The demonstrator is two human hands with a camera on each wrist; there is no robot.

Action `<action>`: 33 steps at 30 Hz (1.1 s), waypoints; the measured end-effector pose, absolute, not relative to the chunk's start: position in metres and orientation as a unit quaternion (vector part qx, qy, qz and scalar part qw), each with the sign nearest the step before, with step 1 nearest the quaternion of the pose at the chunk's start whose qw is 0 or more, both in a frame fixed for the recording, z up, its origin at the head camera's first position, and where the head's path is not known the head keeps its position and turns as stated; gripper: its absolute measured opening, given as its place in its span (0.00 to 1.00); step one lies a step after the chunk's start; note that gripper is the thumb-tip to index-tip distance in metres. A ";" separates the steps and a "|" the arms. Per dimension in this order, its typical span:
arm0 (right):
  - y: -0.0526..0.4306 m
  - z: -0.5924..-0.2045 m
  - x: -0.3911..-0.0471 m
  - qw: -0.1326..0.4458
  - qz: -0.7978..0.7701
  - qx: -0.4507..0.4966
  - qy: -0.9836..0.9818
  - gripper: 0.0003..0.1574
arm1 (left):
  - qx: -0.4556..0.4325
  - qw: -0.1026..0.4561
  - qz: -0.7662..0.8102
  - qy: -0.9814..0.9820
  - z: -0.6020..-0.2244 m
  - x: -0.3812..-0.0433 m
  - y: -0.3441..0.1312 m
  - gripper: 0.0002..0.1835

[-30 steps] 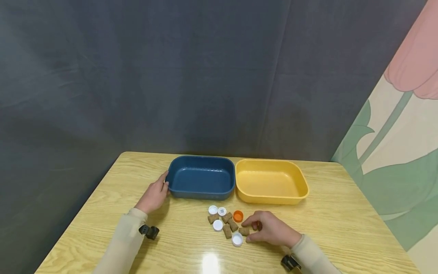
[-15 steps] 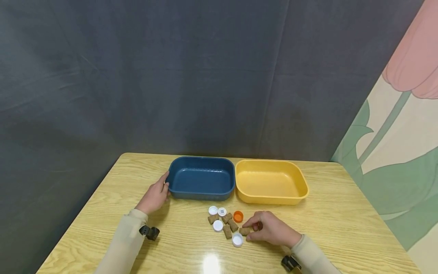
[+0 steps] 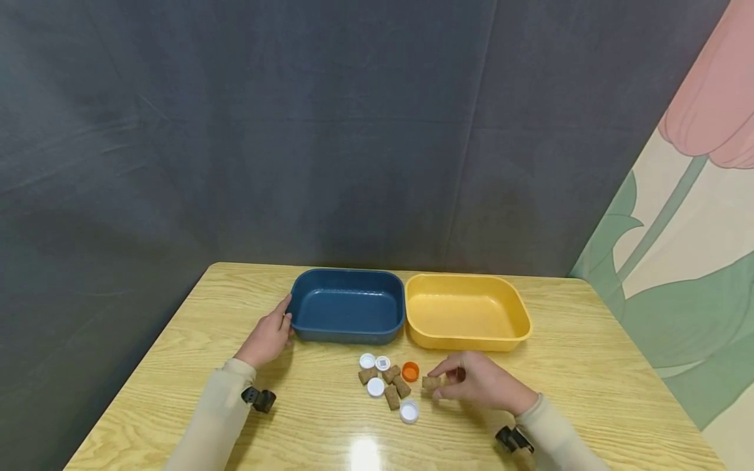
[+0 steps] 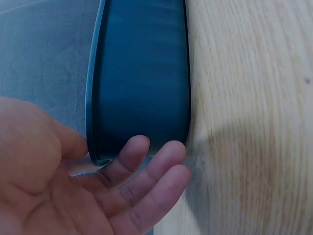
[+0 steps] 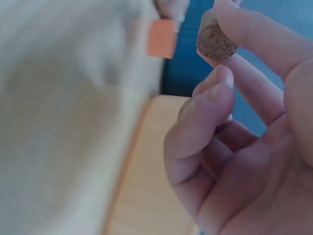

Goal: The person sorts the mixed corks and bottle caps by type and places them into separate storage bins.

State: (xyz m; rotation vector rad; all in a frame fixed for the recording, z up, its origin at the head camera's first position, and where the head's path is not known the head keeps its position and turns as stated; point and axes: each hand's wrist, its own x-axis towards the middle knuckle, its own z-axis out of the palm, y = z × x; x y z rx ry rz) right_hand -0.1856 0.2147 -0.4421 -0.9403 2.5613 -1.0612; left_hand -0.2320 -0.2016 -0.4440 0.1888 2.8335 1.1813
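My right hand [image 3: 485, 381] pinches a brown cork [image 3: 431, 382] between thumb and fingertips, just over the table; the cork's round speckled end shows in the right wrist view. At the left end of a blue plastic tub [image 3: 347, 313], my left hand [image 3: 266, 337] holds the edge. In the left wrist view one digit lies at the rim and several fingers [image 4: 168, 159] bend against the outer wall. Left of the right hand is a loose group: several corks [image 3: 391, 397], white bottle caps [image 3: 409, 411] and an orange cap [image 3: 410, 371].
A yellow tub [image 3: 468, 340] stands right beside the blue one near the table's back edge. Wood-grain table [image 3: 330, 418] lies under everything. Behind it hangs a dark curtain [image 3: 353, 131], and a flower-painted wall [image 3: 695, 314] rises at the right.
My right hand has taken the cork off its spot beside the white cap and moved it a little back and to the right. My left hand has stayed at the blue tub.
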 end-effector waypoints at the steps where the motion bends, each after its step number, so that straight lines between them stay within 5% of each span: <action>1: 0.216 -0.438 -0.186 0.110 -0.360 -0.317 0.871 0.15 | 0.061 0.033 0.384 0.921 -0.445 -0.233 -0.202 0.29; 14: 0.242 -0.392 -0.206 0.057 -0.353 -0.303 0.883 0.15 | 0.065 0.032 0.393 0.917 -0.445 -0.233 -0.203 0.30; 33: 0.260 -0.378 -0.276 0.025 -0.309 -0.239 0.920 0.18 | 0.074 0.054 0.398 0.913 -0.446 -0.233 -0.203 0.48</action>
